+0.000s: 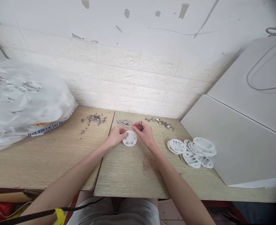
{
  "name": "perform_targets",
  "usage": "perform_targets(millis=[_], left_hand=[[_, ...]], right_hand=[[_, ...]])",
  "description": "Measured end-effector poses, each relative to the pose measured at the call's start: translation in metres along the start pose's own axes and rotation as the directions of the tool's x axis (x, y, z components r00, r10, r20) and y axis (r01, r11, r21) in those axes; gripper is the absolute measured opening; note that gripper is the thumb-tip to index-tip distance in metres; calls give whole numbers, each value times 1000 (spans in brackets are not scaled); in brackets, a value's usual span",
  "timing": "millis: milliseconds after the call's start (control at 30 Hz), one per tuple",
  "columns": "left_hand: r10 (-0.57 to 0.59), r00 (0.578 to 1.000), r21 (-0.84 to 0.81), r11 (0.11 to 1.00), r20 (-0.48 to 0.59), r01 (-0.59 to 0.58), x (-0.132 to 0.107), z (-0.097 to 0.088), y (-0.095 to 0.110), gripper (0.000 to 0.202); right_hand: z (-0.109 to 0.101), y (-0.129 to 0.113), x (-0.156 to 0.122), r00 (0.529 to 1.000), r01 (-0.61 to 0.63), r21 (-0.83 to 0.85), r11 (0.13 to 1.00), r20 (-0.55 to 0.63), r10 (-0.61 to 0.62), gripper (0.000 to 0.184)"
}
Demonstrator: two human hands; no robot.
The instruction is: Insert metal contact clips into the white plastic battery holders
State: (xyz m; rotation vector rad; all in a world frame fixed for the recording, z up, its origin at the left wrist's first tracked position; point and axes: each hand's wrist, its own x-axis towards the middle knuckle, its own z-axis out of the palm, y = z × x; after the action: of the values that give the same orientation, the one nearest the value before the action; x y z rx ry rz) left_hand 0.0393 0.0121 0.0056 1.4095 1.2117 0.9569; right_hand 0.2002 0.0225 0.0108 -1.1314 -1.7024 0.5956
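Observation:
My left hand (116,137) is closed on the left edge of a round white plastic disc (130,142), thumb on its upper face. The disc has moulded slots like a battery holder, with small metal pieces at its lower side. Just above and to the right of it, my right hand (144,133) is closed in a pinch. A short dark, thin thing shows at its fingers, too small to name. Behind both hands lies a heap of tiny silvery metal parts (124,122). Another pile of metal pieces (161,122) spreads beyond my right hand.
Several similar white discs (202,143) lie piled at the right, beside a grey-white panel (236,147). On the left stands a big white plastic bag (34,103). More metal clips (96,118) lie near it. A seam divides the wooden tabletop (128,175); a tiled wall (119,75) rises behind.

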Motion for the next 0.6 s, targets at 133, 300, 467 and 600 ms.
perform_targets(millis=[133, 300, 467, 600], left_hand=[[-94, 996, -122, 988, -11, 92, 0, 1, 2, 17], [-104, 994, -309, 945, 42, 112, -2, -1, 5, 24], [-25, 997, -252, 967, 69, 41, -5, -1, 8, 28], [116, 991, -38, 992, -72, -119, -1, -1, 4, 22]], right_hand=[[3, 0, -8, 999, -23, 45, 999, 28, 22, 18], [5, 2, -11, 999, 3, 31, 1000, 38, -4, 21], [9, 2, -14, 999, -29, 117, 993, 22, 27, 18], [11, 3, -14, 996, -80, 260, 962, -26, 90, 24]])
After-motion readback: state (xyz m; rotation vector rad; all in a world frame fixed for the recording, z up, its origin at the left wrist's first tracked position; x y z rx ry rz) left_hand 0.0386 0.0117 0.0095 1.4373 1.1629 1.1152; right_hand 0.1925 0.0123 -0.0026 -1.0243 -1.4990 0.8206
